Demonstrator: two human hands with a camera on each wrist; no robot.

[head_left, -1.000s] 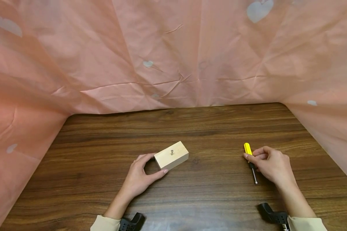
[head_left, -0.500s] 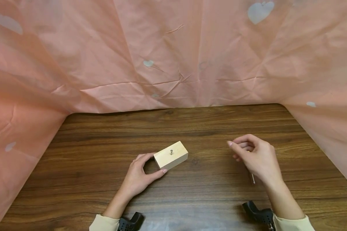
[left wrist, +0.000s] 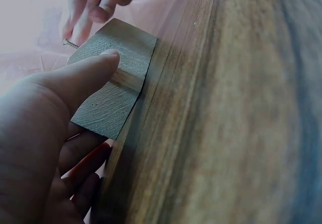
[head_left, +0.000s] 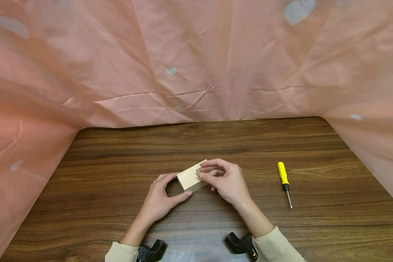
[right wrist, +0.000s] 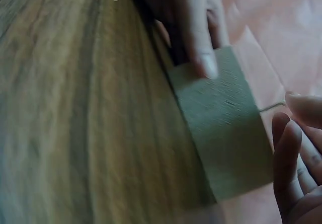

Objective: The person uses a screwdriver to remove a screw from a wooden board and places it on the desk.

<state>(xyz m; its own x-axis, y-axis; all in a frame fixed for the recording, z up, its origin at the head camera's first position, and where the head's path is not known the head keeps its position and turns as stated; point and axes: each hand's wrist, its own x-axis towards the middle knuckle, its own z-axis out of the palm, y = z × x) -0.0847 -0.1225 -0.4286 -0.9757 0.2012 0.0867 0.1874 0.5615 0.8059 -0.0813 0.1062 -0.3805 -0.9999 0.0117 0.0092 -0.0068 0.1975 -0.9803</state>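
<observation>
A pale wooden block (head_left: 187,178) lies on the table, a small metal screw (head_left: 197,171) standing up from its top face. My left hand (head_left: 158,200) grips the block's left end, with the thumb (left wrist: 95,73) pressed against the end face in the left wrist view. Over the block's right part is my right hand (head_left: 229,183). Its thumb and index fingertips are at the screw's head but stand apart, with the screw beside them. In the right wrist view the screw's shank (right wrist: 271,106) shows between the block and the fingers; whether they touch it is unclear.
A screwdriver (head_left: 283,177) with a yellow handle lies on the wood-grain table (head_left: 118,153), well to the right of the block. Pink cloth (head_left: 196,72) with pale hearts hangs along the back and sides. Black devices (head_left: 240,243) sit at both wrists.
My right hand has left the screwdriver on the table and moved left to the screw on the block. The left hand keeps its grip, and the block has barely moved.
</observation>
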